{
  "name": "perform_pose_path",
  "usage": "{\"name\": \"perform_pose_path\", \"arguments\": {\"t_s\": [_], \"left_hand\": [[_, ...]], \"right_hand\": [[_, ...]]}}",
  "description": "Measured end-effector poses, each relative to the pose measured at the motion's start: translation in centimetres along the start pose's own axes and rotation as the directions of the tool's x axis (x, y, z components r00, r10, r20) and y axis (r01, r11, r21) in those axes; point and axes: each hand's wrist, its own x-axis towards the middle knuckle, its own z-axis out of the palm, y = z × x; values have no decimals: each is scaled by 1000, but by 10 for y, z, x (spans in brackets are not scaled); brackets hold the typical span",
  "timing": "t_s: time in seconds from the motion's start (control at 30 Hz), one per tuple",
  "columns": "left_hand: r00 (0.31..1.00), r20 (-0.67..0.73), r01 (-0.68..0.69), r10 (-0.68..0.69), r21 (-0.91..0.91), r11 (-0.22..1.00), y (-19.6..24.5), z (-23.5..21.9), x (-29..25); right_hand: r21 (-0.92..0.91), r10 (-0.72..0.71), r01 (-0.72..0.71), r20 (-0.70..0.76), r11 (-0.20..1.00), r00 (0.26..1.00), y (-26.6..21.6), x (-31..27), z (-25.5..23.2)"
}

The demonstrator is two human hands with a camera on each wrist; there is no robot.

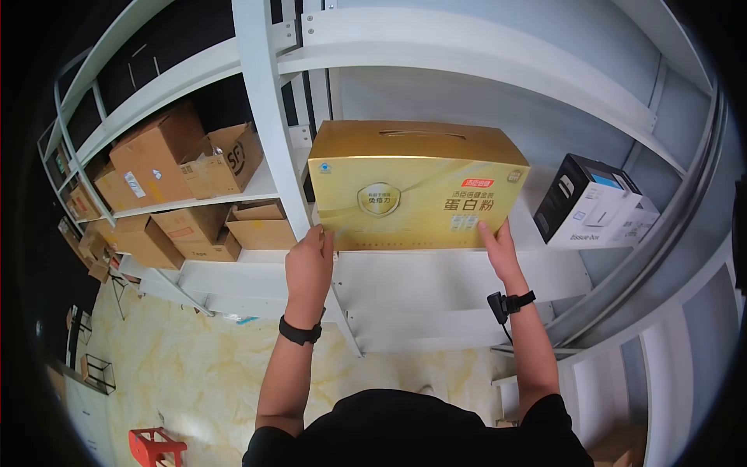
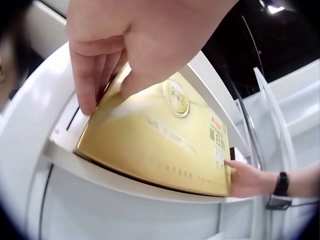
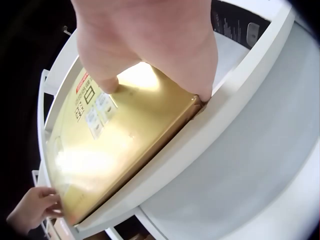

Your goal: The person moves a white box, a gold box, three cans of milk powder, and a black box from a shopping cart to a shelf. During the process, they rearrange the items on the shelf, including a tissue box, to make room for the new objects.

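A large gold gift box (image 1: 412, 191) with a carry handle on top and Chinese lettering on its front stands on a white shelf (image 1: 373, 268). My left hand (image 1: 309, 265) grips its lower left edge; the left wrist view shows the thumb on the front and the fingers around the side. At the lower right corner my right hand (image 1: 502, 249) holds the box, thumb pressed on the front face and fingers at the side. The box's bottom lies along the shelf's front lip (image 3: 195, 135) in the right wrist view.
A black-and-white tissue box (image 1: 591, 204) stands right of the gold box. A white upright post (image 1: 268, 124) rises at the left, with cardboard boxes (image 1: 159, 159) on shelves beyond it. Another shelf board (image 1: 482, 62) runs overhead. A red stool (image 1: 156, 445) is on the floor.
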Motion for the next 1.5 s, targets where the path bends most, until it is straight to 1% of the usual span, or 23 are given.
{"name": "perform_pose_path", "arguments": {"t_s": [0.07,0.13,0.2,0.27,0.3,0.37,0.47,0.5,0.57,0.6,0.67,0.77,0.8,0.87,0.9,0.97,1.07,1.17,1.27,1.37,1.4,1.43,1.5], "left_hand": [[993,-114,-6,7,12,1000,-1,9,-5],[990,-138,27,-19,57,998,6,17,-9],[990,-135,45,-29,113,993,7,24,-9],[984,-179,34,2,197,980,6,31,-10],[984,-177,25,11,199,980,9,31,-8],[994,-100,62,-37,265,962,16,30,-6],[993,-105,68,-47,204,977,26,34,-6],[993,-106,72,-52,193,979,27,37,-5],[987,-163,5,5,61,998,24,46,-9],[988,-153,11,-3,52,999,24,47,-11],[983,-177,-64,54,-53,997,19,46,-10],[974,-209,-108,85,-105,989,9,43,-8],[975,-200,-121,99,-102,987,8,40,-7],[963,-264,-112,51,-219,969,9,33,-8],[964,-257,-127,69,-219,967,12,27,-8],[990,-140,-21,-29,-338,941,18,15,-9],[996,-90,-33,-1,-375,927,8,22,-14],[999,-45,-46,31,-391,919,-2,37,-20],[996,86,32,6,-437,899,8,50,-25],[986,148,15,82,-559,829,18,83,-39],[967,232,51,102,-574,817,26,94,-47],[942,314,91,120,-583,808,34,105,-59],[885,396,41,245,-590,806,46,133,-89]], "right_hand": [[8,-24,23,29,1000,999,4,3,0],[-67,-82,84,30,994,996,6,7,1],[-62,-75,77,39,995,996,4,12,0],[-79,-46,49,42,996,998,3,-6,2],[-81,-41,42,17,996,999,-1,-7,6],[-95,-42,41,-9,995,999,-4,-9,4],[-130,-40,44,34,991,999,-2,-7,2],[-152,-71,75,34,985,997,-4,-8,3],[-186,-84,89,35,978,996,-2,-11,3],[-186,-95,104,54,977,994,-2,-9,2],[-188,-108,119,69,975,992,-2,-5,1],[-194,-66,79,74,978,995,-3,-5,0],[-216,-85,101,85,971,993,-2,-4,-1],[-236,-103,118,75,965,992,0,-4,-4],[-237,-93,111,88,965,992,3,-3,-5],[-237,-85,102,79,966,993,7,-2,-7],[-223,-120,129,52,966,991,6,-5,-3],[-235,-78,80,17,969,997,2,-6,-2],[-234,-56,68,55,970,997,0,-7,-4],[-267,-107,96,-26,959,994,4,-17,-7],[-304,-114,89,-67,948,991,14,-23,-14],[-333,-118,76,-107,940,987,8,-32,-26],[-198,-140,120,-88,973,986,-11,-58,-48]]}}
